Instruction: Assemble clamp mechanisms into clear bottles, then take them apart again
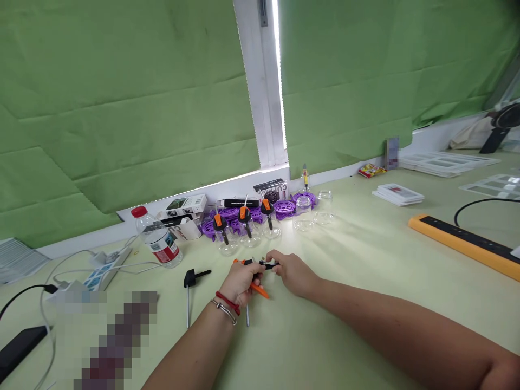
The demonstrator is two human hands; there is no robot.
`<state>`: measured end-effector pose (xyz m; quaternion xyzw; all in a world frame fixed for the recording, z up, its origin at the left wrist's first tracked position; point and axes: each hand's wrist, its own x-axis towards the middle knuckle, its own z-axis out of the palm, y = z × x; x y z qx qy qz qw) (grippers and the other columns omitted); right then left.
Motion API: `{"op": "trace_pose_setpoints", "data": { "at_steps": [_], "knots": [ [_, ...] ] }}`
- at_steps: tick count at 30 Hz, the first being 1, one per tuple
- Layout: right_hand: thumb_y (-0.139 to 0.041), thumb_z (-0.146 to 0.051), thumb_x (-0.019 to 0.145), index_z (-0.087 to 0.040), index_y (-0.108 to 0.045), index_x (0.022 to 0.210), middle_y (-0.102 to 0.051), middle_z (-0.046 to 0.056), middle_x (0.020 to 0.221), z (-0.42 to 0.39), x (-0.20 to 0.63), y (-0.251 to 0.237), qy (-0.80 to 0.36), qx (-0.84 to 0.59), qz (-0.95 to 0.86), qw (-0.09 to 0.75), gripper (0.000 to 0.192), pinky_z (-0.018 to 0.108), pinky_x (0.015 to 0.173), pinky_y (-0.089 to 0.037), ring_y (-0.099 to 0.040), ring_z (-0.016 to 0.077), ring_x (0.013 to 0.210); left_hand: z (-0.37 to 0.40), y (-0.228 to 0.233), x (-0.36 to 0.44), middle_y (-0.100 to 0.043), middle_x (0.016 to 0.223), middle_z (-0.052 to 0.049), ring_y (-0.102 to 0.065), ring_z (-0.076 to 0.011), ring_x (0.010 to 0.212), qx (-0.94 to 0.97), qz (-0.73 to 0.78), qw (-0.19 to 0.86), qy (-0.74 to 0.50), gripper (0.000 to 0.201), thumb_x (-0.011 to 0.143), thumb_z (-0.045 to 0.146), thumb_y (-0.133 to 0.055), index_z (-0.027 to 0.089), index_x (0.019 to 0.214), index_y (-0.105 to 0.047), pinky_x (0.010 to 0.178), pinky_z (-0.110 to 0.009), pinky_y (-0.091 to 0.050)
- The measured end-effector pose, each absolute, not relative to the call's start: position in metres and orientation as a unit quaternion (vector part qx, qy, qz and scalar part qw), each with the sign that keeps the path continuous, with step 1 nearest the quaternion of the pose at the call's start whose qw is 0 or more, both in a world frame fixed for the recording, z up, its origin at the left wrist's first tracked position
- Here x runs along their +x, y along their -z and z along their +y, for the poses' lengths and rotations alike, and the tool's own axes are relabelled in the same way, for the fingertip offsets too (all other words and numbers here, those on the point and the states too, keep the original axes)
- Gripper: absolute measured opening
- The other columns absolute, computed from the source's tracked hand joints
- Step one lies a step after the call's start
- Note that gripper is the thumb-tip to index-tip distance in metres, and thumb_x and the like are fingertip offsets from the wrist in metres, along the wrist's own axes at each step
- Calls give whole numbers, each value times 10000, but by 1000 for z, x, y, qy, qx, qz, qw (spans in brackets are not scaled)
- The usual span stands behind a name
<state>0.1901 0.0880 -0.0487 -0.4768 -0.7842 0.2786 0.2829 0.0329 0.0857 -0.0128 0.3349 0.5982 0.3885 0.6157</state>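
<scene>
Left hand (240, 283) grips orange-black pump sprayer (255, 273) just above the pale surface (365, 281), right hand (290, 272) pinches its black nozzle end (dip tube hanging loose underneath), so a sideways tug could likely snap or pop the nozzle off.

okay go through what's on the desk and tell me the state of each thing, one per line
Left hand: closed on the orange-and-black pump piece.
Right hand: pinching the same piece's black end.
Water bottle: upright, red cap on.
Three jars with pumps: upright, pumps fitted.
Two bare jars: upright, open.
Loose black pump: lying flat.
</scene>
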Motion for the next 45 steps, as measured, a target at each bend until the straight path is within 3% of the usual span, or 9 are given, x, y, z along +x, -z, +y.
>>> {"op": "trace_pose_setpoints", "data": {
  "at_steps": [19,30,45],
  "knots": [
    [-399,-141,823,-234,-529,1088,-396,-54,566,87,189,50,-272,-475,-785,289,309,208,528,-270,-324,104,496,86,13,34,-488,410,33,-373,-48,329,335,612,605,-383,166,617,83,-628,134,512,-511,349,-178,-331],
    [-413,-148,828,-233,-550,1126,-523,-13,656,86,190,53,-262,-471,-789,294,339,216,559,-309,-408,121,556,87,16,32,-479,402,29,-372,-51,333,340,602,612,-384,164,622,74,-606,134,502,-511,343,-174,-323],
    [-404,-132,822,-216,-543,1081,-483,-26,625,85,191,53,-265,-469,-788,298,306,212,557,-300,-393,117,541,88,17,31,-507,424,13,-381,-50,333,344,601,612,-381,161,630,87,-615,129,506,-520,334,-172,-332]
  ]
}}
